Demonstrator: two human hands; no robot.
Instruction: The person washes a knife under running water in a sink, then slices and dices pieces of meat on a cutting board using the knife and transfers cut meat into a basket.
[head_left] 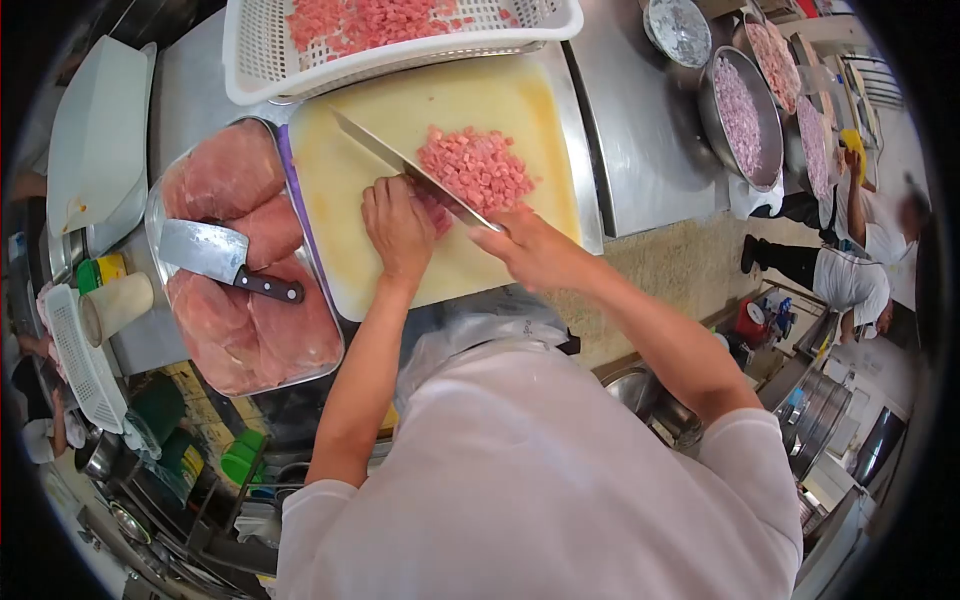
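Note:
A long knife (410,172) lies slantwise over the pale cutting board (330,230), its handle in my closed right hand (525,248). My left hand (398,225) presses on a piece of pink meat (436,215), its curled fingers beside the blade; the hand partly hides the piece. Beyond the blade is a pile of small diced meat (475,170). Left of the board, a metal tray (155,210) holds large raw meat pieces (225,170), with a cleaver (205,248) resting on top.
A white perforated basket (250,60) with diced meat stands behind the board. Metal bowls (775,150) of chopped food are at the upper right. Two people (850,280) stand at the far right. A white container (95,130) and a cup (120,305) are at left.

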